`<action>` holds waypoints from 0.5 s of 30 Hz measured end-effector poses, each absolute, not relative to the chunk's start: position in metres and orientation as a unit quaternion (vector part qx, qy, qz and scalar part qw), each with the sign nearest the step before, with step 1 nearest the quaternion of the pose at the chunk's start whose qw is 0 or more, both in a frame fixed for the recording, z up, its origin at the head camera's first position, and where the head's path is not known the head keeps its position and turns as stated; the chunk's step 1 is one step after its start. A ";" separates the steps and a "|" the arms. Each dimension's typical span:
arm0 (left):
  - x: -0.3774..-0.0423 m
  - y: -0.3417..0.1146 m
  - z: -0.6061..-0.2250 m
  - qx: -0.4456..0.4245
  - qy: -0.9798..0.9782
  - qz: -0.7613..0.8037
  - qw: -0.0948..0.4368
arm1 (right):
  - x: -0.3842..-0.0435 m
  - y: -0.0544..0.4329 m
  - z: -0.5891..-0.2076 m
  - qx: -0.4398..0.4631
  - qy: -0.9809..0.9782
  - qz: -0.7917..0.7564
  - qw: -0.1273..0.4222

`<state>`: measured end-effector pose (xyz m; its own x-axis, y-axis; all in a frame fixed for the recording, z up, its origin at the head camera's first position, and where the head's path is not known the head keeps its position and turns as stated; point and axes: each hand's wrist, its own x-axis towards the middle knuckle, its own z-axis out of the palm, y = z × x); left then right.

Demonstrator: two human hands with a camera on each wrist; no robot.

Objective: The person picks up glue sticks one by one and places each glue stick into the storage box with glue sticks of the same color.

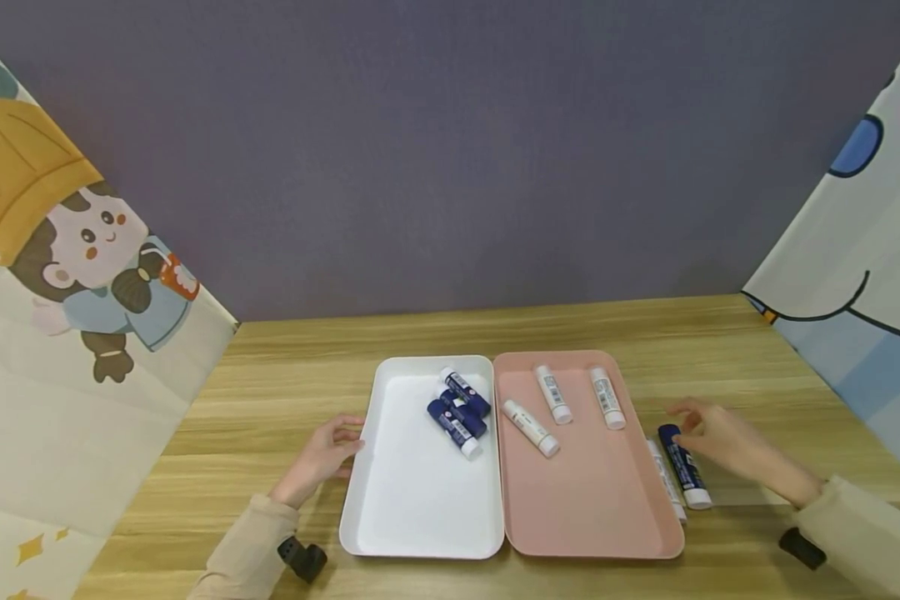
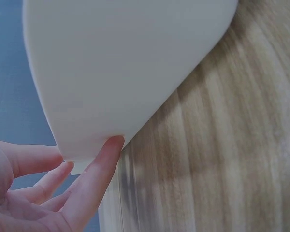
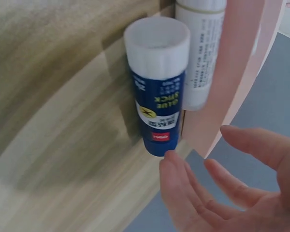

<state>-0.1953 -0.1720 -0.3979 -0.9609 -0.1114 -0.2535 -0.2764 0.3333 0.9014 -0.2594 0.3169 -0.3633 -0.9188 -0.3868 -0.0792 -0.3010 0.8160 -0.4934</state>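
Observation:
At the white tray's [image 1: 420, 508] left side, my left hand [image 1: 322, 454] rests its fingertips on the edge; the left wrist view shows the fingers [image 2: 94, 186] fairly straight against the tray wall [image 2: 135, 63]. Beyond the pink tray's [image 1: 585, 508] right side, my right hand [image 1: 727, 442] hovers with parted fingers by a blue glue stick [image 1: 686, 471]. In the right wrist view that stick's white cap [image 3: 157, 48] points away from the hand, and one fingertip [image 3: 170, 157] is close to its far end; contact is unclear. A white glue stick [image 3: 200, 58] lies between it and the pink tray.
The two trays stand side by side on the wooden table [image 1: 285, 367]. Several blue glue sticks [image 1: 453, 429] lie grouped in the white tray. Three white glue sticks [image 1: 531, 427] lie apart in the pink one. A grey wall [image 1: 480, 167] rises behind the table.

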 end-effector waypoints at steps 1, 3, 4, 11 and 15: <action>-0.195 -0.172 -0.398 -0.120 0.813 0.565 0.072 | -0.259 0.318 -0.364 -0.178 0.951 -0.238 0.090; -0.196 -0.172 -0.398 -0.122 0.812 0.567 0.071 | -0.259 0.318 -0.365 -0.173 0.953 -0.232 0.094; -0.196 -0.171 -0.398 -0.121 0.811 0.567 0.071 | -0.259 0.319 -0.366 -0.172 0.954 -0.229 0.093; -0.194 -0.171 -0.397 -0.121 0.810 0.569 0.070 | -0.262 0.321 -0.371 -0.154 0.958 -0.219 0.107; -0.195 -0.171 -0.396 -0.121 0.814 0.563 0.072 | -0.262 0.322 -0.374 -0.145 0.956 -0.222 0.125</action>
